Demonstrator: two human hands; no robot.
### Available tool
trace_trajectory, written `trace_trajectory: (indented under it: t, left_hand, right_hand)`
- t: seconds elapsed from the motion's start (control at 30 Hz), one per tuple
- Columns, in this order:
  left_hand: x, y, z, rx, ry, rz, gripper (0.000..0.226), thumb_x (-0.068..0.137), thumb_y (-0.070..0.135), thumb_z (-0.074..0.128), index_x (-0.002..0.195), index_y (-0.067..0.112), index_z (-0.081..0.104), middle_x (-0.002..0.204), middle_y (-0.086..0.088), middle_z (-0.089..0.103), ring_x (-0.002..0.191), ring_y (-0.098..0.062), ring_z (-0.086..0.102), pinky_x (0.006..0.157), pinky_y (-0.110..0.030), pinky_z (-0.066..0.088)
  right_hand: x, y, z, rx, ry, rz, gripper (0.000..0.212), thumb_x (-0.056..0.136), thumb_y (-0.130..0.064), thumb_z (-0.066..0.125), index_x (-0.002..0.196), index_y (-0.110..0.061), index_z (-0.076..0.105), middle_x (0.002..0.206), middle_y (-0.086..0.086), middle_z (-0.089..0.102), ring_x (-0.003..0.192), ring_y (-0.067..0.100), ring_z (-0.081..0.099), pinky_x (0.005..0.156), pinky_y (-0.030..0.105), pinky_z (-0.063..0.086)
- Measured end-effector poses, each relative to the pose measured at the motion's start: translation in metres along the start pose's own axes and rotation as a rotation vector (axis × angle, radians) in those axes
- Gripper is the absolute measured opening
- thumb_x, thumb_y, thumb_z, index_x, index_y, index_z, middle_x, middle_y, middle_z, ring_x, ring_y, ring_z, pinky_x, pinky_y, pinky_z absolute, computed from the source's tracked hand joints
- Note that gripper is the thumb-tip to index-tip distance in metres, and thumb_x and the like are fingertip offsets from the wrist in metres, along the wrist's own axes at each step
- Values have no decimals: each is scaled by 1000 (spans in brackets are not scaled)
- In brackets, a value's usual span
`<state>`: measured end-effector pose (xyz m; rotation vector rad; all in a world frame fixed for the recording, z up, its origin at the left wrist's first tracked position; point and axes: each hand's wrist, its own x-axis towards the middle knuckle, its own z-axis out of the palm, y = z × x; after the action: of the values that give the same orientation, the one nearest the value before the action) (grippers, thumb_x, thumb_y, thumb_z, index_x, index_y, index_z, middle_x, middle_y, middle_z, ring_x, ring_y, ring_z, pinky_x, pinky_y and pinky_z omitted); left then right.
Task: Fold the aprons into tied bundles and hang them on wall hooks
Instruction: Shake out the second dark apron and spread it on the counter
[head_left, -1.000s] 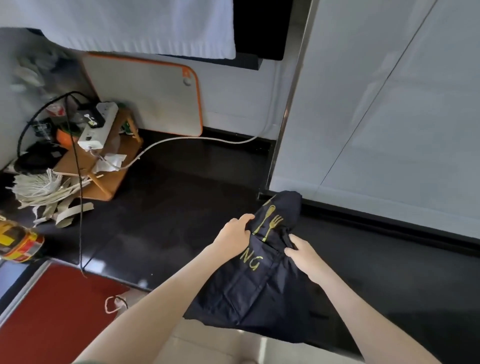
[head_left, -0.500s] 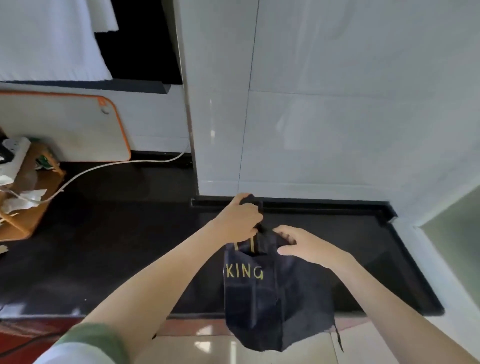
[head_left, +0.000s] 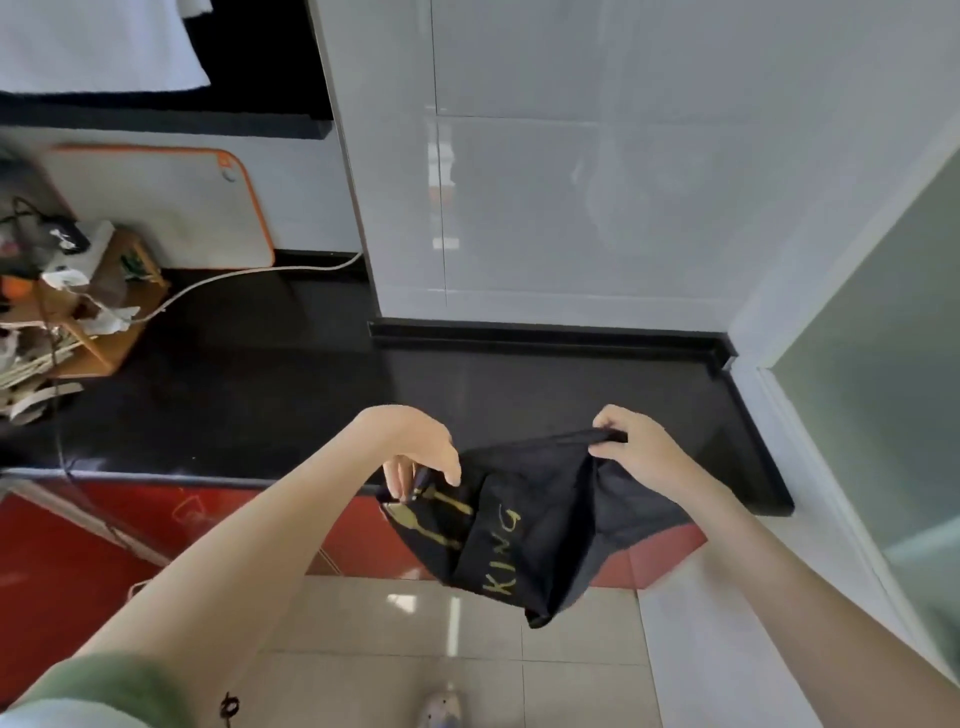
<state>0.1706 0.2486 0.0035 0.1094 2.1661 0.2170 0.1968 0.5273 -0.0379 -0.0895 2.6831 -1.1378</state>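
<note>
The apron (head_left: 524, 525) hangs at lower centre of the frame, in the air over the front edge of the counter (head_left: 311, 410), half bunched, gold print showing. The right grip (head_left: 631, 447) pinches its top edge. The left grip (head_left: 415, 452), fingers pointing down, pinches the left corner, and only lightly as far as I can see. That light hold is the risk: one tug and the corner slips, the folds fall open and the cloth drops towards the floor.
</note>
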Motion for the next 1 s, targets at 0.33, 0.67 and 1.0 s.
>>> trace_trajectory:
  t: [0.33, 0.67, 1.0]
  left_hand:
    - [10, 67, 48, -234, 267, 563, 47, 90, 39, 61, 132, 21, 48, 128, 5, 57, 110, -11, 55, 93, -26, 42]
    - [14, 45, 46, -285, 494, 643, 17, 99, 26, 48, 96, 16, 62, 90, 4, 65, 84, -12, 57, 68, -14, 40]
    - [18, 5, 42, -355, 870, 443, 29, 95, 45, 53, 79, 22, 48, 64, 9, 51, 56, -8, 48, 50, -21, 30]
  right_hand:
    - [-25, -41, 11, -82, -210, -225, 29, 83, 0, 59, 103, -18, 50, 104, -4, 60, 98, 14, 58, 83, 27, 48]
    - [-37, 16, 31, -87, -159, 100, 14, 90, -32, 59, 84, -19, 59, 80, -3, 65, 79, 17, 62, 71, 30, 44]
    - [-35, -4, 35, 27, 217, 7, 31, 96, -35, 54, 70, -24, 40, 65, -2, 47, 64, 10, 45, 66, 30, 37]
